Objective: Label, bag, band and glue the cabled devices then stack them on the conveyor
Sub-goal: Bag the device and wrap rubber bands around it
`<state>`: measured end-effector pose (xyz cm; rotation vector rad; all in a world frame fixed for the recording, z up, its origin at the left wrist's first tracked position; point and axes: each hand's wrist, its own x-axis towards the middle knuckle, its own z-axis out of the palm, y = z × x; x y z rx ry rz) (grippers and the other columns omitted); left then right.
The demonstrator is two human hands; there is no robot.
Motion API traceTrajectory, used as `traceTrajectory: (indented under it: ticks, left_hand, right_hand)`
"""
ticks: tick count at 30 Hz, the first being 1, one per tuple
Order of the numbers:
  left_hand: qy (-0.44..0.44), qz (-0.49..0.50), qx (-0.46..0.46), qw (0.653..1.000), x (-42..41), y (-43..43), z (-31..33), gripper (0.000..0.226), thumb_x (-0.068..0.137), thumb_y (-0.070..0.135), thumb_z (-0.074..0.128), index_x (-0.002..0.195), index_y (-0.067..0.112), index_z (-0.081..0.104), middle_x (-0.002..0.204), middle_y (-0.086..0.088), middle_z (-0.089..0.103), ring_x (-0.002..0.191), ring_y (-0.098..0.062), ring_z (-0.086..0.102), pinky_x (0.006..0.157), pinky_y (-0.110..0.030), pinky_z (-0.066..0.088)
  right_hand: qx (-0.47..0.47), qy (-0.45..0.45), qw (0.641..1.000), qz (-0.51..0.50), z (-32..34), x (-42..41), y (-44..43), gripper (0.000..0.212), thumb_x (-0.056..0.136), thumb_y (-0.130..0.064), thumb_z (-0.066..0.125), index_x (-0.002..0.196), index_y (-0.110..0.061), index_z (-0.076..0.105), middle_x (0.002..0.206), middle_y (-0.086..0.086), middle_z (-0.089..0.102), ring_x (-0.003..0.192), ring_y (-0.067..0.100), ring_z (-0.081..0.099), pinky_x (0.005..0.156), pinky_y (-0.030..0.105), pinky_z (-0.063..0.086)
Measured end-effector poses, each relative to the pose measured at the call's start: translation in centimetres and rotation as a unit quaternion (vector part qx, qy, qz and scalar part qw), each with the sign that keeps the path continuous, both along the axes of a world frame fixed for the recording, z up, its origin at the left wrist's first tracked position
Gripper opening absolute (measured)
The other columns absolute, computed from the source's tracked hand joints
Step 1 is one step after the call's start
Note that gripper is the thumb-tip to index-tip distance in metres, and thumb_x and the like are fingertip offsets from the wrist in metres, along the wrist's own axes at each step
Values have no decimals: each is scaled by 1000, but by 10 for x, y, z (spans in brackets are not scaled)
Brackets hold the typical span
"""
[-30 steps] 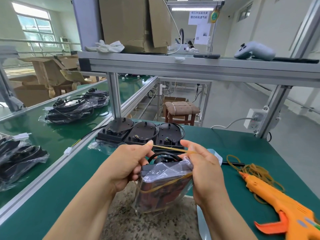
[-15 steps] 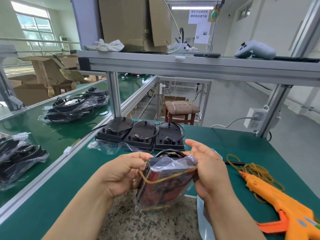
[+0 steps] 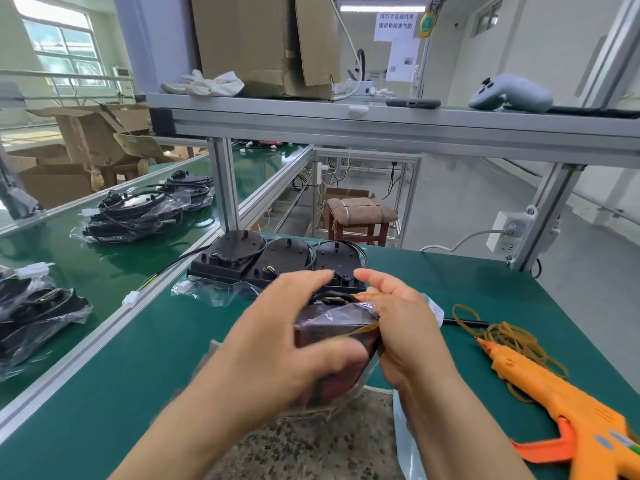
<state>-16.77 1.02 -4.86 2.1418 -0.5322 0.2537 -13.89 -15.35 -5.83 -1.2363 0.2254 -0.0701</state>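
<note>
Head camera view, looking down at a green table [image 3: 450, 282]. At centre frame we hold a bagged device [image 3: 332, 323] upright between both hands, just above the near edge of the table.

The dark body of the device, inside a clear plastic bag, has its long axis running from the lower centre of the frame up and away from us. The end with a black cable loop points toward the top of the frame. A yellow rubber band [image 3: 358, 330] crosses its front face at a slant.

Our left hand [image 3: 277, 344] grips the device from the left. The thumb is curled across the front face and the fingers reach over the top end, blurred by motion. Our right hand [image 3: 408, 327] is against the device's right edge, with its fingers curled round a stretched strand of the rubber band near the top end. The device sits between the two palms, touching both.

Just beyond the hands, three bare devices [image 3: 284, 261] lie in a row. At lower right an orange glue gun [image 3: 561, 407] lies beside loose rubber bands [image 3: 512, 336]. On the conveyor [image 3: 86, 268] at left are bagged bundles [image 3: 135, 216].
</note>
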Motion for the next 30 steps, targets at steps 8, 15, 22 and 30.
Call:
traceTrajectory:
  ticks: [8,15,22,30]
  left_hand:
    - [-47,58,56,996,1,3,-4,80,63,58,73,136,31,57,130,20,61,120,3,52,107,-25,40]
    - [-82,21,64,994,-8,13,-9,84,60,69,62,132,27,62,124,39,47,120,14,43,97,4,26]
    - [-83,21,97,992,-3,9,-9,82,65,73,56,135,30,59,129,31,50,123,12,39,96,7,22]
    - [-33,52,37,997,11,11,-6,84,63,77,52,133,32,59,127,25,59,119,0,55,103,-34,47]
  right_hand:
    - [-45,-12,999,18,8,4,-8,37,99,9,38,104,-14,67,89,7,72,80,20,68,65,30,56]
    - [-51,1,999,-10,9,23,-14,52,84,26,28,106,-4,64,84,13,71,72,20,73,53,23,57]
    - [-111,90,985,100,5,28,-21,51,80,28,26,99,2,66,92,16,70,76,25,67,63,34,55]
    - [-139,49,980,133,8,0,-59,58,80,27,33,92,-12,73,96,6,77,84,13,75,59,30,59]
